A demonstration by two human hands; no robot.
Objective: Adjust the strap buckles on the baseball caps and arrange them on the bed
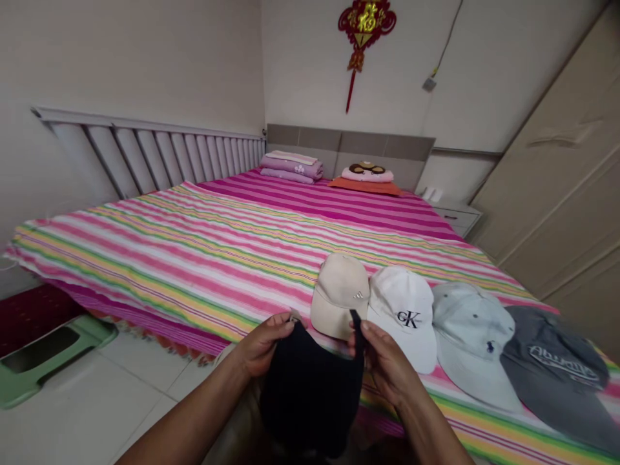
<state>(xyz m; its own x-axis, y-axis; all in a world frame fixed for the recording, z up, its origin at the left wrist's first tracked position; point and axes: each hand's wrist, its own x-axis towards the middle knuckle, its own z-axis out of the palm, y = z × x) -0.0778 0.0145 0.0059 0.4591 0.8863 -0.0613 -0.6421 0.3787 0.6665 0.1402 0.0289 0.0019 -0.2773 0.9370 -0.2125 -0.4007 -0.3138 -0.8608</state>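
Between my hands, in front of the bed, hangs a black cap (pixel 310 394) with its back strap undone. My left hand (pixel 264 345) pinches the buckle side of the strap, where a small metal clasp shows. The loose strap end on the other side is gripped by my right hand (pixel 385 358), its tip pointing up. Just beyond the black cap lies a beige cap (pixel 341 284). To its right follow a white cap (pixel 404 303) with black letters, a pale grey-green cap (pixel 472 329) and a dark grey cap (pixel 555 368) with white lettering, side by side.
A striped sheet (pixel 194 252) covers the bed. Folded bedding (pixel 293 169) and a pillow (pixel 368 175) lie by the headboard (pixel 310 142). At the left are a white rail (pixel 159 152) and a green stool (pixel 72 352). A nightstand (pixel 455 216) and wardrobe (pixel 557 161) stand right.
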